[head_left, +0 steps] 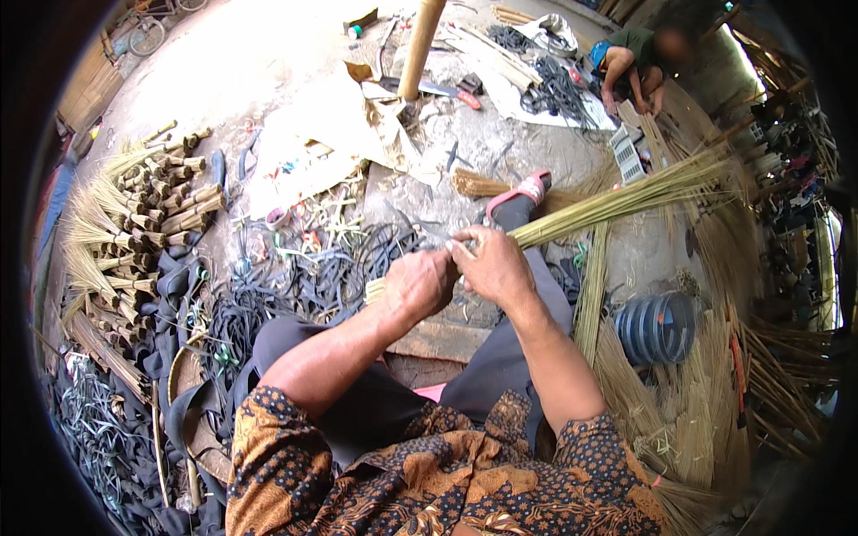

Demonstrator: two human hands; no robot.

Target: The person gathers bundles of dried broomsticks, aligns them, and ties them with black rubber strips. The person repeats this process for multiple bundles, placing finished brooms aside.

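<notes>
A long bundle of thin greenish sticks (617, 199) slants across in front of me, with its loose tips spread toward the right. My left hand (418, 284) is closed around it near the pale butt ends, which stick out just left of the fist. Right beside it, my right hand (493, 266) is also closed on the bundle, thumb and fingers meeting the left fist. A narrow grey blade-like piece (434, 230) shows just beyond my fingers; I cannot tell whether it is held. Whatever lies between the two hands is hidden.
Finished-looking stick bundles (134, 223) are stacked at left. Black rubber strips (295, 286) litter the ground around my legs. A blue plastic water jug (655, 329) lies at right among loose sticks (688, 402). Beyond stand a wooden post (420, 49), a red-handled knife (468, 98) and a crouching person (633, 62).
</notes>
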